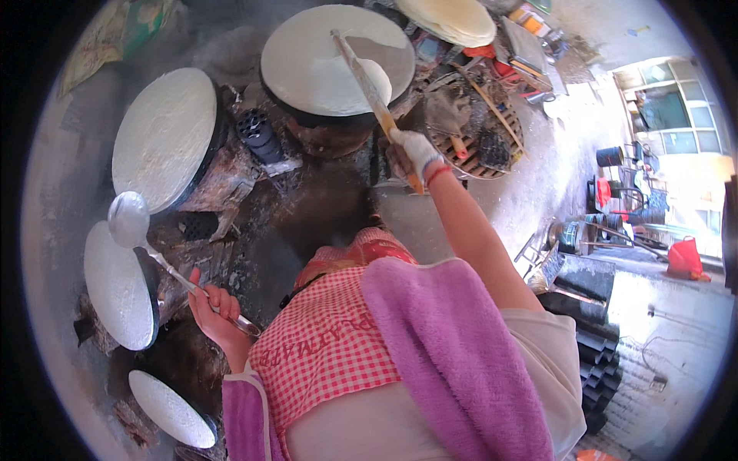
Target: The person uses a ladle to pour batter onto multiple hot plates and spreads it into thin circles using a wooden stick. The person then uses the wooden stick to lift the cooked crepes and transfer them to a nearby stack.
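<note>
My right hand (417, 157), in a white glove, grips a long wooden spreader (363, 78) whose upper end lies over the top round griddle (300, 61), coated in pale batter with a darker patch at the right. My left hand (215, 307) is closed on the handle of a metal ladle (129, 219); its bowl is between the left griddle (161, 142) and the lower-left one (115, 284), both covered in white batter. A fourth coated griddle (171, 407) is at the bottom left.
A stack of pale flatbreads (446, 15) is at the top. A slatted round board (492, 161) holds cloths and tools right of the top griddle. A dark perforated cylinder (257, 134) stands between griddles. Buckets (610, 157), a red bag (684, 260) and a window (665, 107) are at right.
</note>
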`<state>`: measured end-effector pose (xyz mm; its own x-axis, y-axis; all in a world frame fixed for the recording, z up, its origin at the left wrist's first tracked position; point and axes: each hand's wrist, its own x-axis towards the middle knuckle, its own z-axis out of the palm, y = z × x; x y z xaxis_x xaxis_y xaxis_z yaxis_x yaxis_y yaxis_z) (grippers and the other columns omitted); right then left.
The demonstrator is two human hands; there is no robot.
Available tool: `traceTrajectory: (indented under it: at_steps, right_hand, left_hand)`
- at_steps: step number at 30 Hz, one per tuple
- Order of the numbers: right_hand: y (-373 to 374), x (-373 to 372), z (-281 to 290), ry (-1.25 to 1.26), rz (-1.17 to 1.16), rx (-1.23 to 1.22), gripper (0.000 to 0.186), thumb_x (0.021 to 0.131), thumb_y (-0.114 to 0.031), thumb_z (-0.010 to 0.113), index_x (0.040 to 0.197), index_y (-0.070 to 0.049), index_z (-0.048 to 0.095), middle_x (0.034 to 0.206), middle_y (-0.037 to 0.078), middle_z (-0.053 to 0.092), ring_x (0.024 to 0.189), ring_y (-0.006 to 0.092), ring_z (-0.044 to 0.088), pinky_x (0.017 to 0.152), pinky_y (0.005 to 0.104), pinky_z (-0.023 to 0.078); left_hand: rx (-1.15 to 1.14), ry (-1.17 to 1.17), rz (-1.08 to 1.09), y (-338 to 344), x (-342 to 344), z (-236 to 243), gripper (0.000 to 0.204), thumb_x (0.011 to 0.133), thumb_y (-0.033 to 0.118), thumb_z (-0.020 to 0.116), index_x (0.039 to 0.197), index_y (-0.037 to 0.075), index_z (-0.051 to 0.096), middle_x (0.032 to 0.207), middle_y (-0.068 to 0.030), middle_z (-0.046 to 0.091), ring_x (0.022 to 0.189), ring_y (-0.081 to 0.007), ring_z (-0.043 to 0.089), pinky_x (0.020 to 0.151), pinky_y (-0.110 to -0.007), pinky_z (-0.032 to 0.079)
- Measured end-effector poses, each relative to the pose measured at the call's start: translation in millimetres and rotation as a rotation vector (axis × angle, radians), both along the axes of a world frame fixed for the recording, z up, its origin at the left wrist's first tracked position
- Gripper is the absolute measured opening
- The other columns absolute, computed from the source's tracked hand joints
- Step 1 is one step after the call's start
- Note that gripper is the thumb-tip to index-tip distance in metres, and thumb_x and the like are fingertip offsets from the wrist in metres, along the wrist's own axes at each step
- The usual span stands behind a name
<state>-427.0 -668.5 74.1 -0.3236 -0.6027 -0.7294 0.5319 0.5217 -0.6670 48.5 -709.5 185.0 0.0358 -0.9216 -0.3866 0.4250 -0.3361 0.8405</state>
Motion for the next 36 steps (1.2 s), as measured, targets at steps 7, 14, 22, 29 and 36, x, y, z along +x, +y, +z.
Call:
traceTrajectory:
  at_steps: [7, 14, 22, 29, 36]
  right_hand:
    - [-19.4, -18.6, 1.9, 1.178, 0.178, 0.169, 0.048, 0.094, -0.046, 0.049, 0.103, -0.001, 0.062, 0.104, 0.029, 0.064, 0.102, 0.0464, 0.06, 0.087, 0.0469, 0.049]
    - [53.1, -56.1, -19.7, 1.059, 0.261, 0.101, 0.039, 0.095, -0.037, 0.053, 0.102, 0.0, 0.063, 0.092, 0.025, 0.066, 0.092, 0.0433, 0.062, 0.079, 0.0463, 0.047]
    - [-48.0, -166.0, 3.4, 0.593, 0.322, -0.001, 0.049, 0.091, -0.045, 0.056, 0.105, 0.002, 0.064, 0.079, 0.013, 0.065, 0.068, 0.0235, 0.062, 0.057, 0.0385, 0.047]
    - [-67.8, -155.0, 57.6, 0.239, 0.308, -0.274, 0.046, 0.091, -0.028, 0.06, 0.128, -0.001, 0.056, 0.077, 0.003, 0.058, 0.052, 0.0097, 0.05, 0.04, 0.0251, 0.036]
    - [-5.3, -133.8, 8.5, 0.417, 0.013, -0.333, 0.044, 0.09, -0.017, 0.061, 0.13, 0.001, 0.056, 0.114, 0.011, 0.067, 0.101, 0.0157, 0.062, 0.088, 0.0275, 0.048]
  left_hand:
    - [-0.066, 0.059, -0.07, 5.4, -35.5, 4.2, 0.038, 0.104, 0.024, 0.043, 0.137, 0.004, 0.044, 0.069, 0.0042, 0.035, 0.048, -0.003, 0.029, 0.04, -0.02, 0.026]
    - [-0.015, -0.019, -0.061, 20.0, -88.8, 9.1, 0.037, 0.104, 0.023, 0.042, 0.136, 0.004, 0.045, 0.07, 0.0039, 0.035, 0.05, -0.0033, 0.029, 0.042, -0.021, 0.026]
    - [-0.028, 0.085, 0.1, 43.1, -200.1, 18.1, 0.039, 0.104, 0.025, 0.044, 0.137, 0.003, 0.043, 0.069, 0.0045, 0.032, 0.048, -0.0027, 0.026, 0.038, -0.02, 0.026]
    - [-0.039, 0.057, 0.109, 53.4, -241.2, 39.0, 0.04, 0.105, 0.025, 0.043, 0.136, 0.0, 0.042, 0.068, 0.0046, 0.03, 0.047, -0.0018, 0.025, 0.037, -0.02, 0.026]
    - [-0.055, -0.026, 0.082, 39.7, -228.1, 31.9, 0.035, 0.104, 0.019, 0.045, 0.133, 0.001, 0.046, 0.068, 0.0051, 0.031, 0.048, -0.002, 0.026, 0.039, -0.019, 0.025]
